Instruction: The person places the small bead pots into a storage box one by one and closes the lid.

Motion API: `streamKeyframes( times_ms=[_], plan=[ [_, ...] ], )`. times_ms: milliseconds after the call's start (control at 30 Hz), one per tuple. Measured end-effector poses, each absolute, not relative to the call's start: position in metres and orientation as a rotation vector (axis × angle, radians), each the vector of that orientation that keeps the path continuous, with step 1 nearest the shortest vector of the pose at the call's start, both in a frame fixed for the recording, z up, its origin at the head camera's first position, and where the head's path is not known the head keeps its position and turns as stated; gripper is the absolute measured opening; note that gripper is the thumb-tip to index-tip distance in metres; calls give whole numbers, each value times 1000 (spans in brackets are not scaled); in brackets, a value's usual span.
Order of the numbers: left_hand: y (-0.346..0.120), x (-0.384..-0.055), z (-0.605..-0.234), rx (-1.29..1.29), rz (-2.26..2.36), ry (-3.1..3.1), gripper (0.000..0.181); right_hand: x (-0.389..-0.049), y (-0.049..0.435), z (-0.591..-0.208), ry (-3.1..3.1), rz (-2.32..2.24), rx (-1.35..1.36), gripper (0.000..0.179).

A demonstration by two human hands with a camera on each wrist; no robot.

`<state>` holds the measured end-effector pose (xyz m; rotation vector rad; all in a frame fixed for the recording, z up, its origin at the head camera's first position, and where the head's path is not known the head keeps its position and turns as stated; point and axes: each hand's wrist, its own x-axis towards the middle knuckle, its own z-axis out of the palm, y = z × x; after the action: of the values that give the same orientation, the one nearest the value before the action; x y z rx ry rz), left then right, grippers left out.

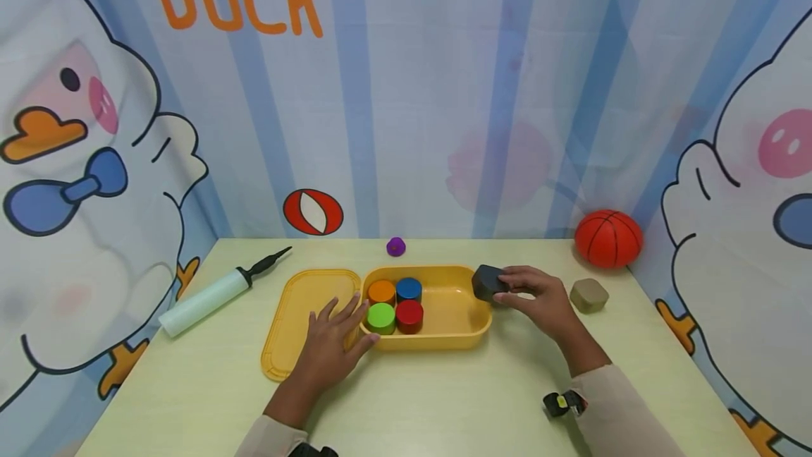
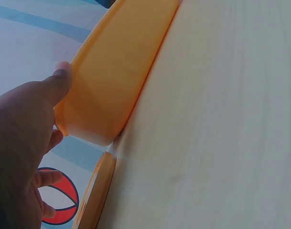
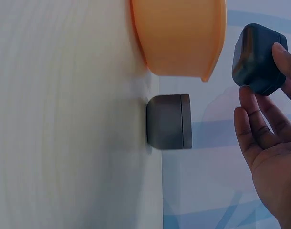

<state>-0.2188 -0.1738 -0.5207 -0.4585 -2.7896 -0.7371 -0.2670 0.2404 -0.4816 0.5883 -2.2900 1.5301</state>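
Note:
A yellow rectangular container (image 1: 453,340) stands mid-table. In its left half sit orange (image 1: 382,292), blue (image 1: 409,290), green (image 1: 381,318) and red (image 1: 409,317) round pieces. My left hand (image 1: 333,344) is at the container's left end, fingers spread and thumb touching the rim near the front corner; the left wrist view shows that thumb (image 2: 63,78) against the rim. Over the container's right end, my right hand (image 1: 536,295) pinches a small black box (image 1: 487,282) with rounded corners. A seam runs round this box (image 3: 260,59) in the right wrist view, where it hangs above the table.
The yellow lid (image 1: 285,323) lies flat left of the container, partly under my left hand. An olive-brown box (image 1: 589,295) and a red ball (image 1: 609,238) stand at the right. Behind is a small purple object (image 1: 396,247); a pale green hand pump (image 1: 206,302) lies at the left.

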Motion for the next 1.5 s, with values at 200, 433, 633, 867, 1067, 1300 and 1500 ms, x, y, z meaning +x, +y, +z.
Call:
streamKeyframes(
  times_ms=[200,433,633,867,1067,1300,1500],
  plan=[
    [-173,-219,-520,-456,-749,-2798,70,-275,226,-485,-2318,1507,626,36],
    [-174,-219,-520,-457,-758,-2798,70,-282,210,-487,-2345,1466,677,41],
    [-174,-219,-521,-467,-751,-2793,70,-289,196,-485,-2426,1385,704,42],
    [-174,-218,-519,-477,-754,-2776,68,-294,181,-486,-2480,1390,689,43],
    [-174,-217,-518,-467,-745,-2790,69,-296,172,-486,-2545,1333,674,41],
    [-174,-217,-520,-455,-743,-2825,70,-302,163,-490,-2626,1221,662,40],
    [-174,-218,-520,-457,-760,-2823,70,-305,157,-488,-2700,1107,628,44]
  ],
)
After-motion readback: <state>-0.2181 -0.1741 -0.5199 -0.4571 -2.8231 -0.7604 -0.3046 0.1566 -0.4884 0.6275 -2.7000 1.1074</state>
